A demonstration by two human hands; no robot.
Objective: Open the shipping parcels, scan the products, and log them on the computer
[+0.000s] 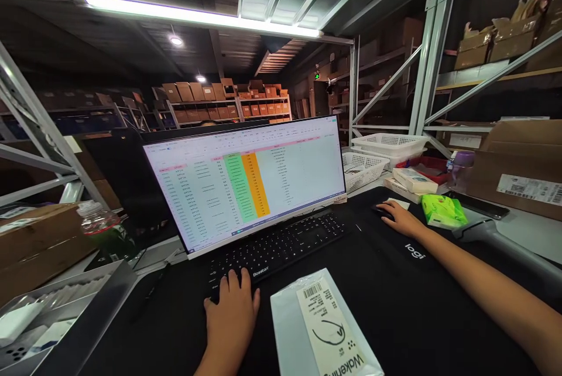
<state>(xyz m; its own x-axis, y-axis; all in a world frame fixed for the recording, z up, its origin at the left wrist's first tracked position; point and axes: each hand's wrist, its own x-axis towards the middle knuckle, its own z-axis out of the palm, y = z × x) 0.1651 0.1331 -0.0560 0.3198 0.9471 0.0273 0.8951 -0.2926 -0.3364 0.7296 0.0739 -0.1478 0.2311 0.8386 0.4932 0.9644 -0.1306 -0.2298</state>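
My left hand (231, 313) rests on the left front corner of a black keyboard (276, 252), its fingers spread over the keys. Off to the right, my right hand (400, 218) lies over a dark computer mouse (378, 209), mostly hidden beneath the fingers. Behind the keyboard stands a monitor (298, 171) showing a spreadsheet with green and orange columns. A white box (285, 329) in clear wrap, with a printed label and a handwritten mark, lies between my arms on the black desk mat (421, 317).
On the right are a green tissue pack (444, 211), a grey barcode scanner (496, 235), a phone (480, 206), white baskets (362, 171) and a cardboard box (518, 171). A bottle (103, 229) and a grey tray (100, 306) stand left. Metal shelving surrounds the desk.
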